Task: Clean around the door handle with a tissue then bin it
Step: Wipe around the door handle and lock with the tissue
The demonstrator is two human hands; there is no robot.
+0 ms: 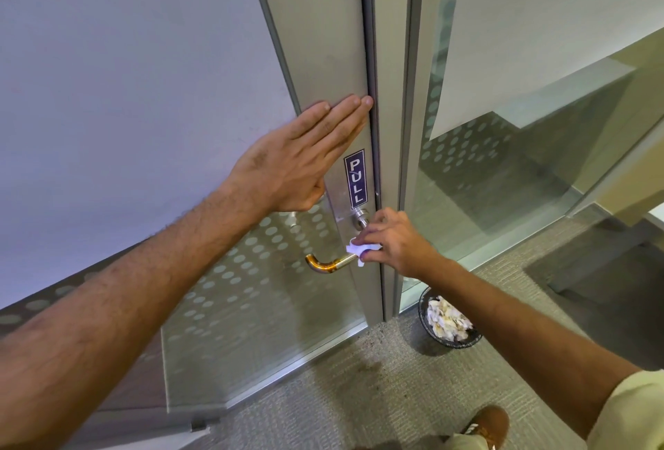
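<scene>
A metal lever door handle juts left from the door's grey metal stile, below a round lock cylinder. My right hand pinches a crumpled white tissue against the base of the handle, where it meets the stile. My left hand lies flat, fingers together, on the stile above a blue PULL sticker. It holds nothing. A black bin holding several crumpled tissues stands on the floor below my right forearm.
The door is glass with frosted dots, and a glass partition runs to the right of the frame. Grey carpet covers the floor. My brown shoe shows at the bottom edge.
</scene>
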